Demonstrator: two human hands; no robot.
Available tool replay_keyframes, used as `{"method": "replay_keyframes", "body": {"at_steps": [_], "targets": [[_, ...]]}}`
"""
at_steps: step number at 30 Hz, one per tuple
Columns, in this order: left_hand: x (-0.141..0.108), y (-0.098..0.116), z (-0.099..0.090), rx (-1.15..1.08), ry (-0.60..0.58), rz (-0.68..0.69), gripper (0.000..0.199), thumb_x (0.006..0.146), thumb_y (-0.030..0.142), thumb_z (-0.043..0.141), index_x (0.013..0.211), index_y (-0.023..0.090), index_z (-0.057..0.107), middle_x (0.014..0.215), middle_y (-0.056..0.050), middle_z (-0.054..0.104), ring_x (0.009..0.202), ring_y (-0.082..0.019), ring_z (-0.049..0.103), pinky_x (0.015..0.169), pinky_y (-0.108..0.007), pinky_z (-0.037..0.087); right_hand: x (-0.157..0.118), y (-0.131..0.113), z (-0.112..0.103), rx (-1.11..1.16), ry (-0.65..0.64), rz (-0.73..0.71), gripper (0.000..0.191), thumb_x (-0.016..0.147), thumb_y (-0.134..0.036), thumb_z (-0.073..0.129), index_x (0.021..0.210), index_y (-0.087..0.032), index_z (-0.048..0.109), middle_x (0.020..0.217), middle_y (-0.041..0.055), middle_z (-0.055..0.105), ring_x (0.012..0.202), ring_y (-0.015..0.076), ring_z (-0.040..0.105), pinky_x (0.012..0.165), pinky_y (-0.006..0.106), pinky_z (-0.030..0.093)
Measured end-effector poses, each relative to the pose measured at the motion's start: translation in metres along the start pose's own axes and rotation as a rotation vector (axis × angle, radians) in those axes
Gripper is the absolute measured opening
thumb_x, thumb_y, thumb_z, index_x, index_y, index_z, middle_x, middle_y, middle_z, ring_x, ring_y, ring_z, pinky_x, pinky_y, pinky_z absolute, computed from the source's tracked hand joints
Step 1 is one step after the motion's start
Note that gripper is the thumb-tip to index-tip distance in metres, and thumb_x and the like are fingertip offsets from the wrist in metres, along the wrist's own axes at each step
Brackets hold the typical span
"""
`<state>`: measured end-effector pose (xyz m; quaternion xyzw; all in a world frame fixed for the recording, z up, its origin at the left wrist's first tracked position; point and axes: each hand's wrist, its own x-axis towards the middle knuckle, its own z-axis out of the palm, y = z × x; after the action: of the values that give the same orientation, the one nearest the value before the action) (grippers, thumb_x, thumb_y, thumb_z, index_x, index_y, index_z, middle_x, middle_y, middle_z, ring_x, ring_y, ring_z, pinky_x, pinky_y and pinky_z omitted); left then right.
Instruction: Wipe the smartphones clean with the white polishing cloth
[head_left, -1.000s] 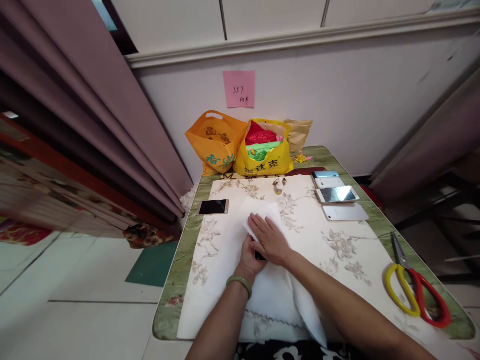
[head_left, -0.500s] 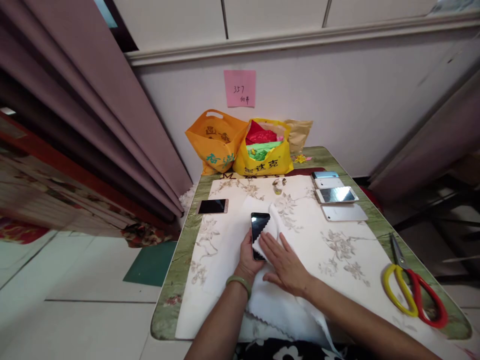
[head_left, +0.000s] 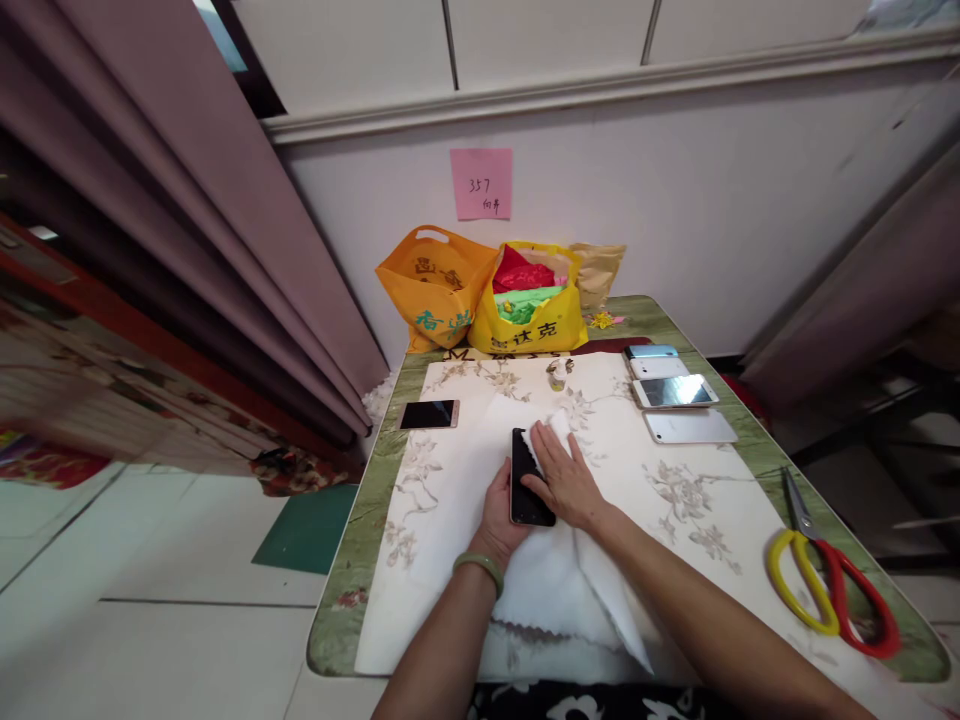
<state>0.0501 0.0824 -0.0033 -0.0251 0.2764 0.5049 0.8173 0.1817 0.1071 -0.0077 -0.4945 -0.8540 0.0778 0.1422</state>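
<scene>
My left hand is wrapped round the lower left side of a black-screened smartphone, which lies screen up over a white cloth. With its fingers fairly straight, my right hand presses part of the cloth against the phone's upper right side. Some cloth sticks out past the fingertips, and the rest spreads beneath the phone towards my lap. How firmly the right fingers grip it is partly hidden.
Another smartphone lies at left. At right are a white phone, a bright-screened phone and a blue-and-white one. Large scissors lie near the right edge. A small bottle, orange bag and yellow bag stand behind.
My right hand has slid upward and slightly right with the cloth, uncovering the lower part of the screen. The phone in my left hand has shifted a little to the right.
</scene>
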Motion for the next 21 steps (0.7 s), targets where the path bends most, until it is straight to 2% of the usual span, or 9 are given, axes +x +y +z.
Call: {"method": "replay_keyframes", "body": {"at_steps": [3, 7, 11, 13, 16, 19, 21], "targets": [[-0.003, 0.000, -0.001, 0.014, -0.010, -0.003, 0.039, 0.089, 0.039, 0.052, 0.113, 0.010, 0.064, 0.100, -0.009, 0.073, 0.097, -0.022, 0.067, 0.095, -0.034, 0.048, -0.024, -0.001, 0.000, -0.046, 0.024, 0.002, 0.079, 0.095, -0.057, 0.030, 0.152, -0.011, 0.000, 0.156, 0.0168, 0.016, 0.145, 0.0279, 0.014, 0.114, 0.058, 0.003], [-0.002, 0.001, -0.003, -0.015, -0.027, -0.003, 0.044, 0.087, 0.043, 0.054, 0.109, 0.007, 0.065, 0.096, -0.011, 0.073, 0.094, -0.022, 0.068, 0.094, -0.034, 0.048, -0.062, -0.015, -0.006, -0.071, 0.024, -0.080, 0.082, 0.094, -0.059, 0.033, 0.152, -0.010, 0.001, 0.156, 0.0182, 0.017, 0.144, 0.0291, 0.016, 0.113, 0.061, -0.006], [-0.001, 0.004, -0.006, -0.036, -0.013, -0.027, 0.042, 0.085, 0.045, 0.057, 0.103, 0.008, 0.067, 0.091, -0.010, 0.074, 0.084, -0.020, 0.070, 0.093, -0.034, 0.049, -0.071, -0.030, -0.016, -0.029, 0.004, -0.213, 0.087, 0.090, -0.062, 0.041, 0.152, -0.013, 0.007, 0.155, 0.0152, 0.020, 0.144, 0.0291, 0.017, 0.113, 0.060, -0.010], [-0.002, 0.004, -0.006, -0.052, 0.026, -0.019, 0.036, 0.084, 0.041, 0.060, 0.097, 0.009, 0.068, 0.085, -0.008, 0.074, 0.078, -0.017, 0.070, 0.090, -0.031, 0.050, -0.061, -0.032, -0.019, 0.006, -0.004, -0.279, 0.081, 0.090, -0.058, 0.045, 0.152, -0.015, 0.013, 0.154, 0.0123, 0.026, 0.143, 0.0277, 0.021, 0.115, 0.059, -0.004], [-0.002, 0.004, -0.006, -0.067, 0.061, 0.002, 0.032, 0.084, 0.039, 0.061, 0.092, 0.010, 0.067, 0.082, -0.007, 0.073, 0.075, -0.016, 0.069, 0.085, -0.028, 0.052, -0.042, -0.028, -0.020, 0.069, 0.036, -0.283, 0.058, 0.095, -0.041, 0.046, 0.147, -0.019, 0.032, 0.149, 0.0084, 0.039, 0.139, 0.0252, 0.032, 0.116, 0.054, 0.016], [-0.001, 0.004, -0.006, -0.066, 0.047, 0.029, 0.035, 0.086, 0.041, 0.057, 0.097, 0.009, 0.067, 0.086, -0.008, 0.073, 0.076, -0.017, 0.069, 0.082, -0.029, 0.052, -0.034, -0.016, -0.020, 0.178, 0.161, -0.151, 0.037, 0.096, -0.032, 0.044, 0.128, -0.020, 0.058, 0.141, 0.0082, 0.051, 0.125, 0.0223, 0.051, 0.106, 0.042, 0.040], [0.000, 0.004, -0.007, -0.060, 0.024, 0.047, 0.037, 0.088, 0.041, 0.054, 0.102, 0.009, 0.067, 0.087, -0.009, 0.074, 0.076, -0.018, 0.069, 0.085, -0.033, 0.052, -0.035, -0.005, -0.025, 0.249, 0.250, -0.047, 0.029, 0.096, -0.031, 0.044, 0.111, -0.022, 0.067, 0.133, 0.0071, 0.058, 0.112, 0.0196, 0.061, 0.095, 0.034, 0.049]]}}
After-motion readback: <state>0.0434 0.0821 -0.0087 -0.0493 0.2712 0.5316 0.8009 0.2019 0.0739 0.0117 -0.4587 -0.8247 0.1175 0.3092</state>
